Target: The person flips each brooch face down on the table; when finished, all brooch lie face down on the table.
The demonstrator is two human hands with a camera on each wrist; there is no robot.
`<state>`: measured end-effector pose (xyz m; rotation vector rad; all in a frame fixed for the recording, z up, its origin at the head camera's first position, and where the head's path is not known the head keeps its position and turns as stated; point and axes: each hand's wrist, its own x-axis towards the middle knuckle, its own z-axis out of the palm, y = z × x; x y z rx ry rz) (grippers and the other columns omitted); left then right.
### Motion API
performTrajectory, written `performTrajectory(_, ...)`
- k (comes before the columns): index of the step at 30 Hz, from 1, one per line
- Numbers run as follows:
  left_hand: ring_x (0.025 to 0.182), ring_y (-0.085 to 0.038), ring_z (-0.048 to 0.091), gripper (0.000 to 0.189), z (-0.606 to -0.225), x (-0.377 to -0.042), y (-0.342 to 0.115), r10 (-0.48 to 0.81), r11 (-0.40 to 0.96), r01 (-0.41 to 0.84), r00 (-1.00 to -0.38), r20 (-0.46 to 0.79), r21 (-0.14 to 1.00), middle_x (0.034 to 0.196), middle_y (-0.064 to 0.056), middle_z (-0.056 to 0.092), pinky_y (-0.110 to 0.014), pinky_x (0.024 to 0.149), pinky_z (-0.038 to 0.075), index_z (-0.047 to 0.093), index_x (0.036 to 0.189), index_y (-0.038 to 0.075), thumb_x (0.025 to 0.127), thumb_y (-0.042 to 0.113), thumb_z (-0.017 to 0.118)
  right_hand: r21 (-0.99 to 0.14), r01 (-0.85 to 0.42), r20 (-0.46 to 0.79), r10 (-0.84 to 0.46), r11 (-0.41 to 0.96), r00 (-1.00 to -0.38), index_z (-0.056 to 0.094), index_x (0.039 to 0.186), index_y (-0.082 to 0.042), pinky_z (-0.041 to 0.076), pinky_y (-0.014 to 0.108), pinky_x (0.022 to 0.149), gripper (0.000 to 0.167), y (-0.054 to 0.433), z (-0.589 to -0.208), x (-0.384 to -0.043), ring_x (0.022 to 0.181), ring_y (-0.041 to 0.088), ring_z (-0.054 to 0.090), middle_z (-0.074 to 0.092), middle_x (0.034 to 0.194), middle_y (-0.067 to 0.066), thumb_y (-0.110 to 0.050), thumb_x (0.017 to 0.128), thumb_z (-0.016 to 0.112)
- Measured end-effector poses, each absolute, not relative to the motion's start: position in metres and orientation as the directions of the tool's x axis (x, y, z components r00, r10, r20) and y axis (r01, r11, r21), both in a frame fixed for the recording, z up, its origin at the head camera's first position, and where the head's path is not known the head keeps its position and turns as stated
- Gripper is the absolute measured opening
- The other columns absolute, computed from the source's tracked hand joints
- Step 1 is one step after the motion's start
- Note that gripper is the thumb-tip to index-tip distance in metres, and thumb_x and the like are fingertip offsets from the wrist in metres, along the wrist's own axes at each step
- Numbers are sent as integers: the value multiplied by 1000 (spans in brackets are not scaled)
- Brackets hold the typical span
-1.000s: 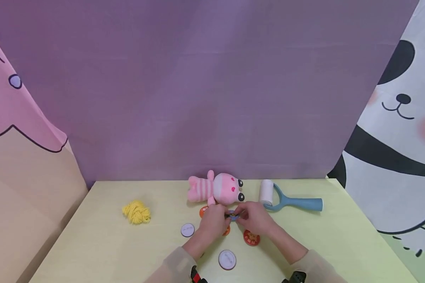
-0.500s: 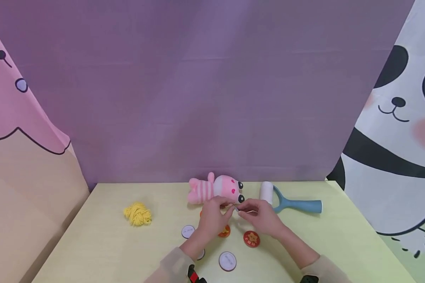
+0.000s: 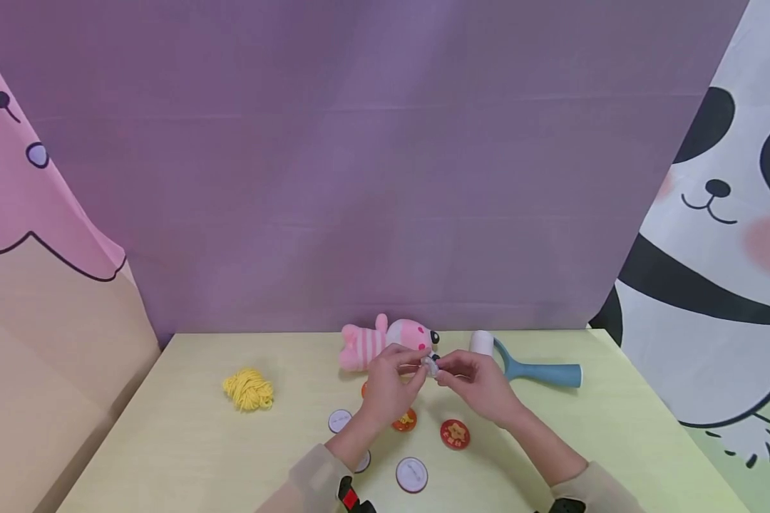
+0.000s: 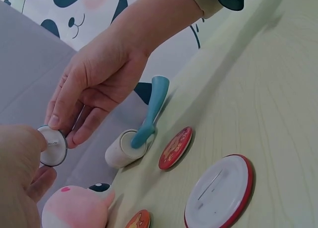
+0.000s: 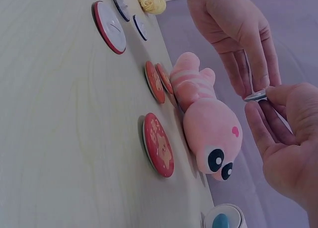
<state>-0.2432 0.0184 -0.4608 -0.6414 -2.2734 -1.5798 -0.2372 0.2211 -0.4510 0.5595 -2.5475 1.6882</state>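
A small round pin badge [image 3: 430, 366] is held up between my two hands, above the table and in front of the pink plush toy [image 3: 366, 343]. In the left wrist view the badge's white back [image 4: 53, 147] and its pin face the camera. My left hand [image 3: 386, 385] pinches the rim from the left. My right hand [image 3: 483, 385] pinches it from the right, thumb and fingers at the edge. The right wrist view shows the badge nearly edge-on, its printed front hard to make out. Red badge [image 3: 455, 434] and orange badge [image 3: 405, 420] lie face up below the hands.
Several badges lie white side up, among them a large one [image 3: 412, 474] near the front and a smaller one [image 3: 340, 420] to the left. Yellow yarn [image 3: 248, 389] sits at left. A blue-handled lint roller [image 3: 539, 372] lies at right. A purple curtain [image 3: 385, 178] hangs behind.
Both hands have lifted the badge slightly up from the table and turned it, so its whitish back now shows in the head view. The orange badge beneath is more exposed.
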Motion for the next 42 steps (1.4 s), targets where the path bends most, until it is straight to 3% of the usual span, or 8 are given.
performTrajectory(5,96,-20,77,33,-463,-243,18,195,298,519,-855,481,801,109,-9,70,-37,91,65,78,128,10,95,5,79,-892,-328,239,-292,310,-926,75,117,-1,64,30,92,21,222,-451,-238,97,10,78,77,113,19,-10,97,77)
performTrajectory(8,97,-20,78,36,-463,-244,19,201,298,528,-849,488,795,110,-10,70,-38,91,65,76,130,9,95,5,79,-895,-318,233,-280,312,-931,75,117,-1,64,27,91,21,224,-450,-239,96,11,78,77,113,19,-9,97,77)
performTrajectory(13,98,-28,78,39,-461,-244,21,211,294,541,-841,498,788,112,-13,69,-40,91,65,75,132,6,93,4,80,-905,-297,226,-249,303,-942,74,117,0,64,25,90,22,225,-448,-239,100,25,79,76,113,20,-9,97,77)
performTrajectory(19,97,-33,77,42,-461,-243,22,226,300,544,-838,496,783,110,-13,68,-37,92,65,74,132,4,91,3,82,-910,-317,254,-246,267,-936,72,118,5,64,26,88,23,228,-450,-239,92,12,77,75,112,26,-7,99,74)
performTrajectory(28,92,-18,75,44,-461,-242,24,238,357,548,-836,493,757,107,-8,68,-19,88,62,76,130,8,87,0,85,-918,-284,231,-208,276,-950,72,119,7,64,24,84,24,230,-452,-238,89,16,77,75,110,27,-5,99,73)
performTrajectory(37,85,-10,71,41,-462,-242,20,282,371,518,-853,439,771,105,-11,68,-15,80,60,77,124,-1,85,-1,87,-927,-220,176,-168,305,-970,70,123,5,66,28,83,27,228,-455,-235,90,26,78,72,108,24,-4,98,74)
performTrajectory(42,80,-5,68,38,-464,-242,18,308,378,514,-854,419,770,104,-11,68,-11,77,58,78,121,-3,84,1,88,-921,-211,167,-160,326,-973,71,123,5,65,26,82,26,227,-456,-234,84,21,78,74,106,22,-5,98,74)
